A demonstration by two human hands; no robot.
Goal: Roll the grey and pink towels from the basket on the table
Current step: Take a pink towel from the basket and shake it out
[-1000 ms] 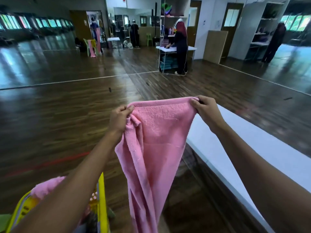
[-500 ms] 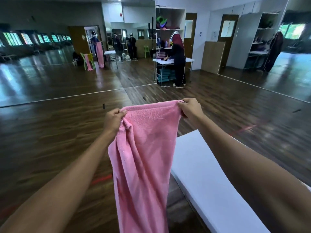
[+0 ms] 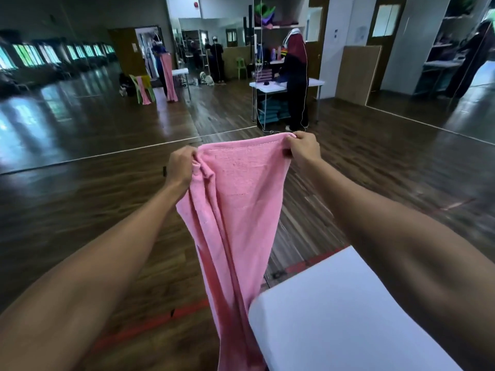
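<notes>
Both arms reach straight out in front. Left hand (image 3: 179, 167) is clenched on the towel (image 3: 241, 199) at its top left corner, with fabric bunched in the fist. Right hand (image 3: 302, 148) pinches the top right corner, fingers curled over the hem.

The towel is pink and held up in the air between the hands. Its top edge is stretched fairly taut, with the right end a bit higher and farther. Below the hands it narrows into long vertical folds, more gathered on the left side. The lower part drops down by the near-left corner of the table (image 3: 334, 317) and runs out at the bottom of the frame. Can't tell if it touches the table edge.

The table is white and sits near right, under the right forearm. Only one corner and part of the top show.

The floor (image 3: 80, 204) is dark glossy wood. A red line (image 3: 150, 324) crosses it near left, under the left arm.

Far middle: a person (image 3: 296, 76) in dark clothes stands at a white folding table (image 3: 267, 85), with a teal stack (image 3: 273, 109) on the shelf below it.

Far left: a mirror wall (image 3: 80, 103) reflects windows and a figure (image 3: 163, 65) holding a pink cloth. A green chair (image 3: 241, 66) stands farther back.

Far right: shelves (image 3: 442, 49).
</notes>
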